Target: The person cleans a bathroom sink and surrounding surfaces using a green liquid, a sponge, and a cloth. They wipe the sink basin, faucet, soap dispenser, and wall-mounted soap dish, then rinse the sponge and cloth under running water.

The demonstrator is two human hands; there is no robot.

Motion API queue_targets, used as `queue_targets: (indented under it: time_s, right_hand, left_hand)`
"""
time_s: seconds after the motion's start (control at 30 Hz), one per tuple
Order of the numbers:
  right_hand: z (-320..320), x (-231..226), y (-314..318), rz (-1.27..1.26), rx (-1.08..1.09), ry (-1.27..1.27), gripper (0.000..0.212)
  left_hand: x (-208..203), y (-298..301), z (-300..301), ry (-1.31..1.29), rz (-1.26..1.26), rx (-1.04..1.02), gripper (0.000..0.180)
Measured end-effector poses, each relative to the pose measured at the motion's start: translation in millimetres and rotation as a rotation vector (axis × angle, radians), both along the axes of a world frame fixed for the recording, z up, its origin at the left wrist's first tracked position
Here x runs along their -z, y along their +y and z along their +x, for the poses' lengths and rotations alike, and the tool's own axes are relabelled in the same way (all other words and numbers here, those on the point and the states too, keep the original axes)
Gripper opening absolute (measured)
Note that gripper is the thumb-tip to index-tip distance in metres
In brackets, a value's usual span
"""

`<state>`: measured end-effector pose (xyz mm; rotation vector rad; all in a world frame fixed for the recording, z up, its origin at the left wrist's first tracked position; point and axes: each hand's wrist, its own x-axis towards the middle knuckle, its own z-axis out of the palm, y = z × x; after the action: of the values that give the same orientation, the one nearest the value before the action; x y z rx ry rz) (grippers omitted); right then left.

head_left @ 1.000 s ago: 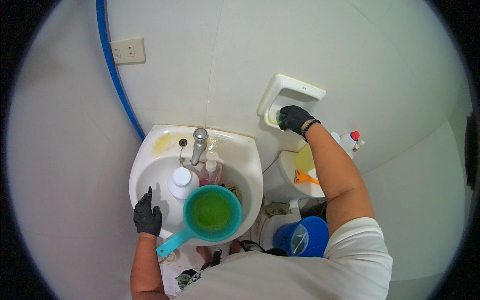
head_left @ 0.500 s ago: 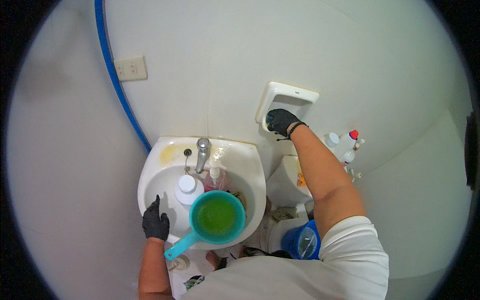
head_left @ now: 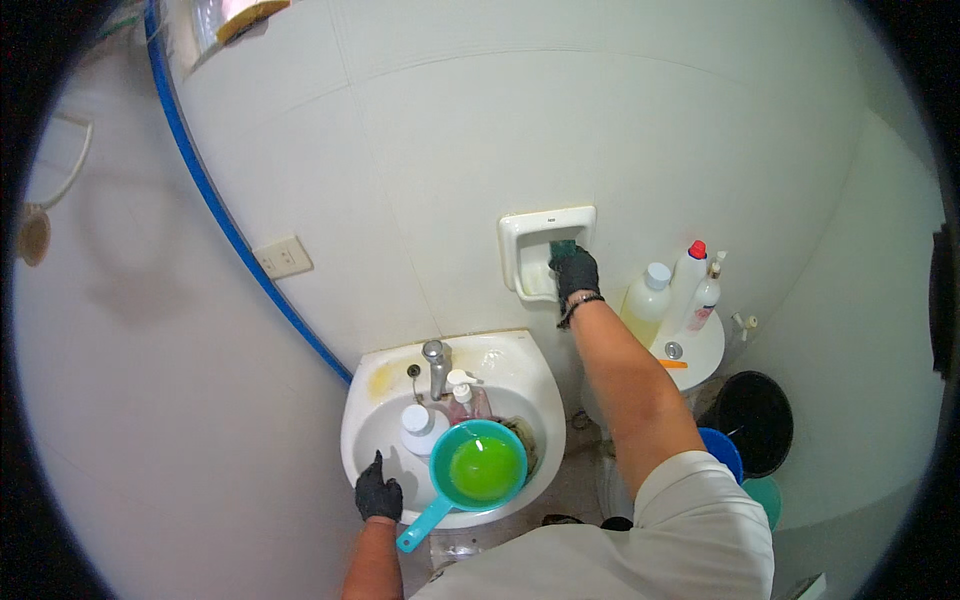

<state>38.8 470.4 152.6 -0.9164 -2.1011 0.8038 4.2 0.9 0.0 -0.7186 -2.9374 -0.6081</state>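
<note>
My right hand (head_left: 577, 274), in a black glove, grips a dark green scouring pad (head_left: 563, 248) inside the white wall soap dish (head_left: 511, 250). Lower left, my left hand (head_left: 379, 497), also gloved in black, rests on the left rim of the white sink (head_left: 547, 390). Its index finger stretches out and its thumb stands apart, holding nothing. A teal dipper (head_left: 424, 524) with green liquid sits over the front of the basin. Behind it are a white capped bottle (head_left: 425, 430) and a pink pump bottle (head_left: 482, 404).
A chrome faucet (head_left: 437, 370) rises at the sink's back. Several bottles, including a yellowish one (head_left: 645, 305), stand on the white toilet tank lid (head_left: 705, 350) at right. Below are a black bucket (head_left: 755, 425) and a blue one (head_left: 722, 450). A blue hose (head_left: 230, 220) runs down the wall.
The view has tilted up and shifted, showing more wall and the tank lid. My right hand has moved toward the soap dish's right side, exposing the pad. My left hand stays on the rim.
</note>
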Motion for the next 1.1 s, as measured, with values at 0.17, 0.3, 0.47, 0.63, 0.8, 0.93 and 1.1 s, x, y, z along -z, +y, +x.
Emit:
queue_targets:
  time_s: [0.17,0.3,0.47,0.63,0.8,0.93,1.1]
  right_hand:
    - [-37,-16,-28,-0.404,-0.079,0.364,0.022]
    - [-48,-13,-35,-0.467,-0.023,0.207,0.025]
    - [-34,-10,-43,-0.031,0.000,-0.441,0.033]
    - [-45,-17,-24,-0.215,-0.159,-0.179,0.036]
    - [-49,1,-51,-0.394,-0.109,0.330,0.052]
    - [-32,-9,-52,-0.099,-0.009,-0.453,0.056]
    - [-18,-10,-54,0.035,-0.062,-0.548,0.049]
  left_hand:
    - [-7,11,1,-0.047,-0.017,-0.004,0.063]
    - [-5,7,5,-0.042,-0.015,0.019,0.063]
    - [1,0,5,-0.029,-0.045,0.020,0.061]
    - [-4,9,-1,-0.071,-0.084,0.015,0.063]
    - [0,3,1,-0.007,-0.072,0.047,0.061]
    - [-2,5,1,-0.020,-0.094,0.043,0.060]
    - [5,3,0,0.023,-0.070,0.052,0.061]
